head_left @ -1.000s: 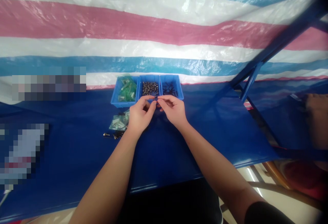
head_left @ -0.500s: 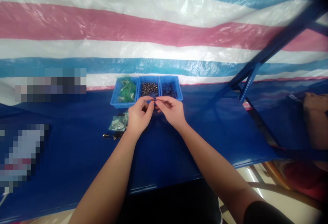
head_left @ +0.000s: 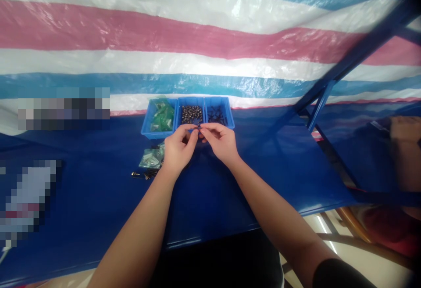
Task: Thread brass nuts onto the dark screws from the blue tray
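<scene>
My left hand and my right hand meet fingertip to fingertip over the blue table, just in front of three blue bins. Both pinch a tiny dark part between them; it is too small to name. The left bin holds green pieces, the middle bin small dark metal parts, the right bin black pieces. Left of my left hand lie small clear bags and a few dark loose parts.
A striped red, white and blue tarp hangs behind the table. A blue metal frame slants at the right. Another person's hand shows at the far right edge. Blurred patches cover things at the left.
Both hands stay together at the same spot; the fingers shift only slightly. The other person's hand at the right edge has moved a little.
</scene>
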Demonstrator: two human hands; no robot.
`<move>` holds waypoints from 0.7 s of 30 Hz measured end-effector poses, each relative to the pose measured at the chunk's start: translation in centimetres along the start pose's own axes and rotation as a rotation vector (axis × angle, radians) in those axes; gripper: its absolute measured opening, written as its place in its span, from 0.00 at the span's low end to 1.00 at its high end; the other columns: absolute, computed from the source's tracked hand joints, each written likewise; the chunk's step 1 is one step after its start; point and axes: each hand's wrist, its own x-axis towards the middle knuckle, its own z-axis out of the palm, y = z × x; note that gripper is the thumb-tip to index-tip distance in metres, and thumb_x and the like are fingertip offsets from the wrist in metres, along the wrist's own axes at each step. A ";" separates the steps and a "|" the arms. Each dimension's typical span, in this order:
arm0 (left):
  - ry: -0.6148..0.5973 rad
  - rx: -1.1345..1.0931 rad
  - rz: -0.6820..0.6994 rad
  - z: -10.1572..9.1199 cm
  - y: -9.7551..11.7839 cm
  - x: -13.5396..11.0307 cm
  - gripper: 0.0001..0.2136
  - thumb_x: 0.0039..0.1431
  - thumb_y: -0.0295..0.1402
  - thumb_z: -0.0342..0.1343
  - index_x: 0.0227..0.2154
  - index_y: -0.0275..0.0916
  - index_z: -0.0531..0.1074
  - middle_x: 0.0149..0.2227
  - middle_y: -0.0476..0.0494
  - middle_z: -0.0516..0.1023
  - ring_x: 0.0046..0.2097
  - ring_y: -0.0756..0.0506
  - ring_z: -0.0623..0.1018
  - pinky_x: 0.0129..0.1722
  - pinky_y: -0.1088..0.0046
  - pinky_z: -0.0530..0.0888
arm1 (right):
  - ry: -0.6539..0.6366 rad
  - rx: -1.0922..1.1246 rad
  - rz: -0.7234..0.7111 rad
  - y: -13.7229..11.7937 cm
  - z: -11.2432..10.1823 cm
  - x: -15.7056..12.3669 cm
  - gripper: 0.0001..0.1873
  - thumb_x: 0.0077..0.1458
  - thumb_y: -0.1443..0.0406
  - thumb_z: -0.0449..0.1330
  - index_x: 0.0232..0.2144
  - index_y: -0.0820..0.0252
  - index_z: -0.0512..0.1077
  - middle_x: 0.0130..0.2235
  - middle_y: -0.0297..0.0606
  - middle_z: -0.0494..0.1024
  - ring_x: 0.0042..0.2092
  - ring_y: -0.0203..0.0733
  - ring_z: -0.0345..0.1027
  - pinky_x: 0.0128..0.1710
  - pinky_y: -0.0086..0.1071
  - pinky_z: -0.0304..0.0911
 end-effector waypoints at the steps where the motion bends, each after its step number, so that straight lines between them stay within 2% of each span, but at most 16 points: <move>1: 0.003 -0.004 0.000 0.0 0.0 0.0 0.11 0.64 0.40 0.57 0.44 0.39 0.77 0.21 0.55 0.70 0.23 0.54 0.69 0.30 0.77 0.69 | 0.001 -0.003 0.005 0.0 0.0 0.0 0.15 0.52 0.56 0.68 0.39 0.58 0.80 0.36 0.37 0.84 0.32 0.37 0.78 0.36 0.36 0.78; 7: -0.008 -0.030 -0.003 0.0 -0.1 -0.1 0.13 0.64 0.40 0.58 0.47 0.41 0.77 0.22 0.55 0.71 0.24 0.53 0.69 0.32 0.76 0.71 | 0.045 0.008 -0.035 -0.1 0.0 -0.1 0.13 0.52 0.58 0.68 0.38 0.58 0.80 0.35 0.37 0.83 0.33 0.38 0.78 0.32 0.33 0.77; 13: -0.013 -0.031 -0.054 -0.1 0.0 0.0 0.12 0.65 0.38 0.55 0.46 0.42 0.77 0.21 0.54 0.71 0.23 0.52 0.71 0.30 0.75 0.70 | 0.201 0.095 -0.021 -0.7 -0.7 0.4 0.13 0.53 0.59 0.67 0.39 0.59 0.78 0.32 0.35 0.81 0.25 0.34 0.74 0.22 0.29 0.71; 21: 0.034 -0.010 -0.073 -0.1 0.2 0.0 0.11 0.64 0.37 0.55 0.43 0.41 0.79 0.22 0.53 0.72 0.24 0.51 0.71 0.31 0.75 0.70 | 0.308 0.164 0.079 -0.1 -1.3 1.0 0.15 0.51 0.58 0.68 0.38 0.60 0.75 0.32 0.35 0.79 0.25 0.33 0.72 0.25 0.31 0.74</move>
